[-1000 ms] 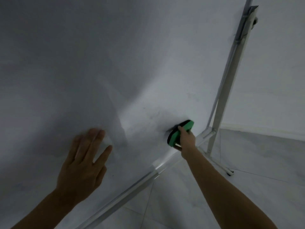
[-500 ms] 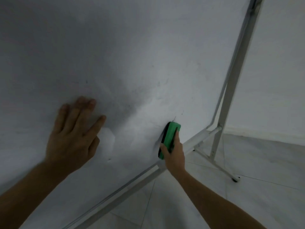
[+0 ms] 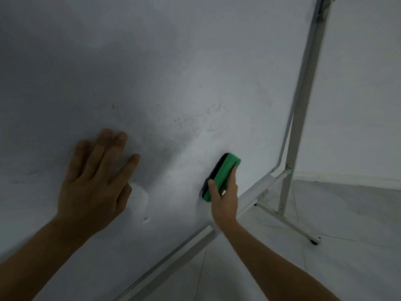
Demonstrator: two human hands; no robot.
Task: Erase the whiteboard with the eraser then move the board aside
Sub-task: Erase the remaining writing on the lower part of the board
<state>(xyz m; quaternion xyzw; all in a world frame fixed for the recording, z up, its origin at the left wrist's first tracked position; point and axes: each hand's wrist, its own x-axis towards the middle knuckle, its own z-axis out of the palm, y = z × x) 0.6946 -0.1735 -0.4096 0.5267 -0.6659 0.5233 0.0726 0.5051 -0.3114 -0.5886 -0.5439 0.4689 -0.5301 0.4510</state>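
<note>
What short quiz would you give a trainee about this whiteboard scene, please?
1. True or false: the left hand lies flat, with straight fingers, on the large white whiteboard.
2. Choose one. The green plastic eraser with the black pad is held by: A) the left hand; B) the right hand; C) nobody, it rests alone on the board.
3. Fill the gap: the eraser is near the board's lower ___ corner.

Key: 1 true; 2 B; 3 right.
</note>
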